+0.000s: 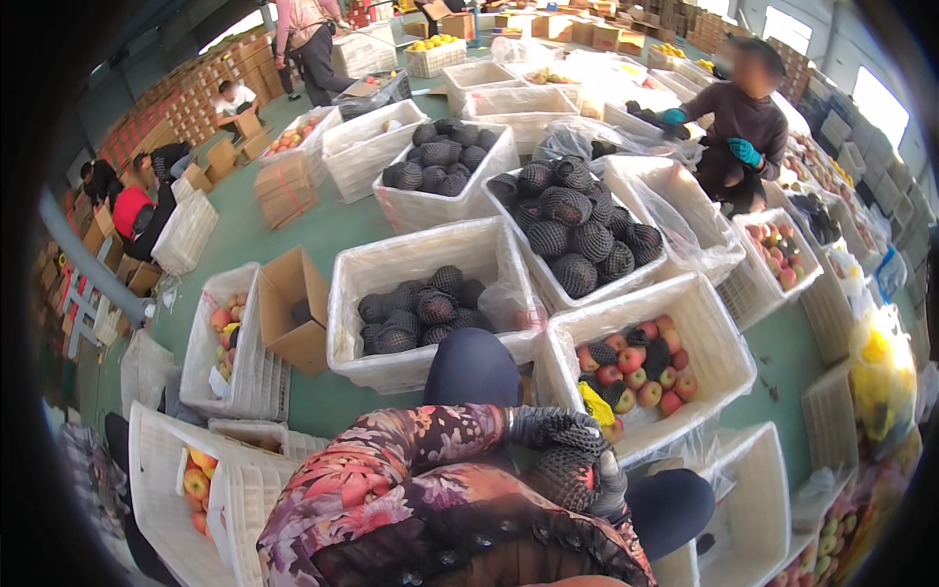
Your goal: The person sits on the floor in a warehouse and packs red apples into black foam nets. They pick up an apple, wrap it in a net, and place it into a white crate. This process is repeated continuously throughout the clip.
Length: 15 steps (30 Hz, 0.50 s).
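Both of my hands wear dark grey gloves and meet over my lap, low in the view. My right hand [610, 488] grips an apple in a black foam net [565, 477], its red skin showing through at one side. Against the top of the netted apple is my left hand [550, 427], with black foam netting at its fingers; whether it grips the net is hard to tell. Just beyond stands a lined white crate [715, 367] of bare apples [649, 394], some black nets and a yellow piece. Another lined crate [389, 253] holds netted fruit [418, 312].
More netted fruit [568, 205] fills a crate ahead. An open cardboard box [293, 293] and a crate of mixed fruit [275, 381] stand at left. A co-worker in teal gloves [744, 125] crouches at upper right, among crates. Crates also flank me closely at lower left and right.
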Tool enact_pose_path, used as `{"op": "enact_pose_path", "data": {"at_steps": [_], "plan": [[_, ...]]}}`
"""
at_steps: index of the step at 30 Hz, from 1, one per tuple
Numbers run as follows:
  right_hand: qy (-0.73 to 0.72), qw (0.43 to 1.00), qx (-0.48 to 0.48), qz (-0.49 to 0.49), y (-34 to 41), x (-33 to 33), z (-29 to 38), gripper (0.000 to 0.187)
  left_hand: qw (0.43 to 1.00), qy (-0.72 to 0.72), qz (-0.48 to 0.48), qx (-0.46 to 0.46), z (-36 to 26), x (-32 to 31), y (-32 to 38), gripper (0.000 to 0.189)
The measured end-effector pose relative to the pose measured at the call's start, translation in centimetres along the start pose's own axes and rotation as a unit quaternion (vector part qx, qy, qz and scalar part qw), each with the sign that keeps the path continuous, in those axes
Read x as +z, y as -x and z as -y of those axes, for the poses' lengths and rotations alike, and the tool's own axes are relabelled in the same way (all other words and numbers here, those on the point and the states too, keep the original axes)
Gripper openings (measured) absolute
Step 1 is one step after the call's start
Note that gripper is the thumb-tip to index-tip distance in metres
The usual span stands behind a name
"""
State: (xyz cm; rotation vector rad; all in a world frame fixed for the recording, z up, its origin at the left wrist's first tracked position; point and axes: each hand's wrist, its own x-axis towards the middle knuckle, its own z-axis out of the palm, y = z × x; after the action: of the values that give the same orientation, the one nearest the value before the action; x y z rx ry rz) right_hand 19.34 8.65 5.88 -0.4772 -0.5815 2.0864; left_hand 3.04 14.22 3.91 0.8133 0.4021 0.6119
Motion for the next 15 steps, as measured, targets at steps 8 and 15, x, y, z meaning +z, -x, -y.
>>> {"op": "enact_pose_path", "data": {"at_steps": [8, 15], "plan": [[0.062, 0.997, 0.048, 0.002, 1.8, -1.4, 0.5, 0.069, 0.983, -0.148, 0.073, -0.079, -2.4, -1.0, 3.8, 0.032], [0.205, 0.978, 0.014, -0.025, 0.3, 0.8, 0.5, 0.069, 0.945, -0.325, -0.046, 0.005, -5.7, 2.9, 8.8, 0.044]]}}
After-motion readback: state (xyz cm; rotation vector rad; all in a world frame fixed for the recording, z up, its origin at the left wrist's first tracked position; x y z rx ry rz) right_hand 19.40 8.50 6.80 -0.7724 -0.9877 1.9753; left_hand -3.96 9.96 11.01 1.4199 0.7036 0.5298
